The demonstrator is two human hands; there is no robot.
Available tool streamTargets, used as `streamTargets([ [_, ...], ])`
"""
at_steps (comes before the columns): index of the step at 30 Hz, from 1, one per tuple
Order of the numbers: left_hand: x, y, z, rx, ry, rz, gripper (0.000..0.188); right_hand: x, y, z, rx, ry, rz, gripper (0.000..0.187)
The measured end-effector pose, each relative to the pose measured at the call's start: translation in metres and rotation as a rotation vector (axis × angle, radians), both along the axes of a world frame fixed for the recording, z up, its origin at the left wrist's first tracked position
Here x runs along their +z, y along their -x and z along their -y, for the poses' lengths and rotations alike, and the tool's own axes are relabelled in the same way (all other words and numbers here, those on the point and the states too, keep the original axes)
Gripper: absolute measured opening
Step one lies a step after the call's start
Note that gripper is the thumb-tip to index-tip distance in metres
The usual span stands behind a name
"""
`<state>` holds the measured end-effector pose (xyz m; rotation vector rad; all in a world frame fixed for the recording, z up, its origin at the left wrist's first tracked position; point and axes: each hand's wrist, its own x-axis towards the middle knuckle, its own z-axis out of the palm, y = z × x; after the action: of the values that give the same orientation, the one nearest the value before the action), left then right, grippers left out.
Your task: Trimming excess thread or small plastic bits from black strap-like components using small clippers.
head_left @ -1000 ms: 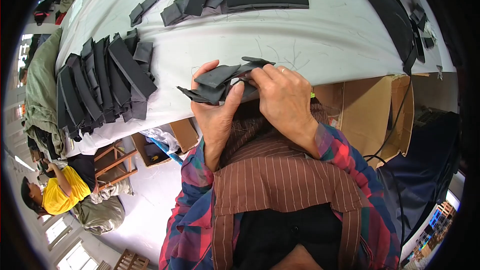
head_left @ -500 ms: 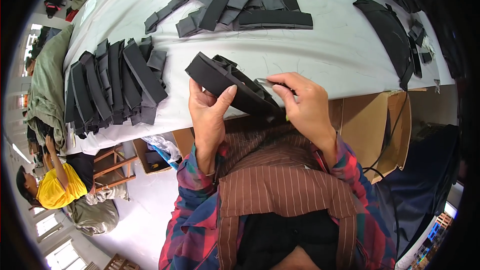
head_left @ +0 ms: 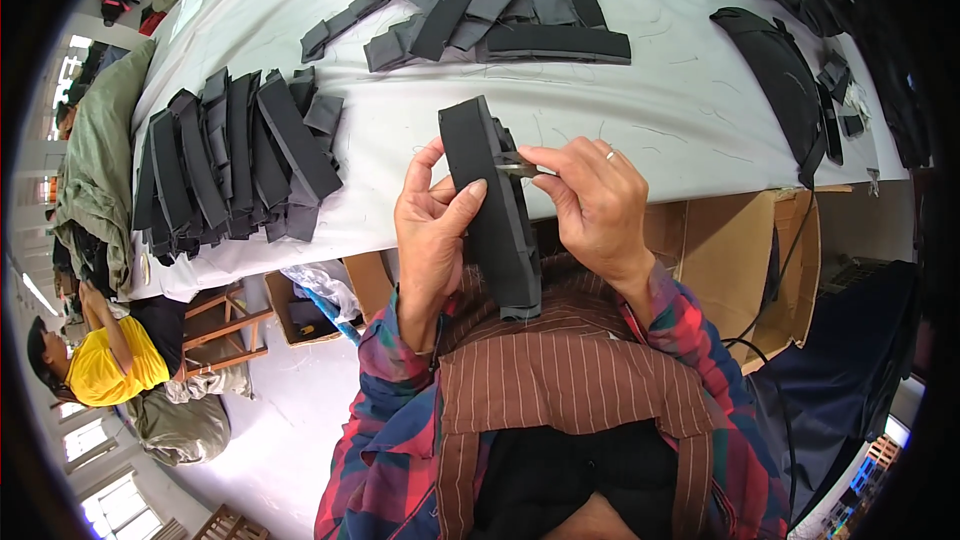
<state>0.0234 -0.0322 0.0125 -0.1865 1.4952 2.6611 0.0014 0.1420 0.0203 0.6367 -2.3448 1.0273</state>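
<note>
My left hand [head_left: 436, 225] is closed on a stitched black fabric band [head_left: 487, 195], thumb on its front face and fingers behind. The band stands nearly upright over the table's front edge, its lower end above my apron. In my right hand [head_left: 603, 202], thumb and fingers pinch small metal thread snips [head_left: 518, 169]. Their tip touches or nearly touches the band's right edge; whether the blades are apart I cannot tell. A row of similar black bands [head_left: 232, 155] lies at the left of the table, and a loose heap of bands [head_left: 500, 0] at the far middle.
Loose threads lie on the white-covered table [head_left: 390, 125]. A curved black fabric piece [head_left: 770, 80] sits at the right, with a cord hanging down. An open cardboard box [head_left: 725, 250] stands below the edge. A person in yellow [head_left: 118, 360] works at the far left.
The band has turned from slanting left to nearly upright and moved slightly right. My left hand moved with it. My right hand brought the snips to the band's side edge.
</note>
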Motion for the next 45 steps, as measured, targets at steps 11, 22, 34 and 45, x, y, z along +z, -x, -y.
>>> streamTargets([
  [11,0.007,-0.001,-0.005,-0.05,-0.039,0.033,0.054,-0.006,0.002,-0.004,-0.038,-0.075,-0.024,0.021],
  [22,0.005,-0.009,-0.006,-0.232,0.015,0.034,0.068,0.008,0.014,0.006,0.033,0.05,0.055,0.015],
  [34,0.006,-0.012,0.0,-0.286,-0.04,0.104,0.069,0.01,0.022,0.004,0.075,-0.036,-0.007,0.014],
  [45,0.006,-0.016,0.004,-0.39,-0.047,0.172,0.063,0.02,0.027,-0.012,0.183,-0.06,0.033,0.015],
])
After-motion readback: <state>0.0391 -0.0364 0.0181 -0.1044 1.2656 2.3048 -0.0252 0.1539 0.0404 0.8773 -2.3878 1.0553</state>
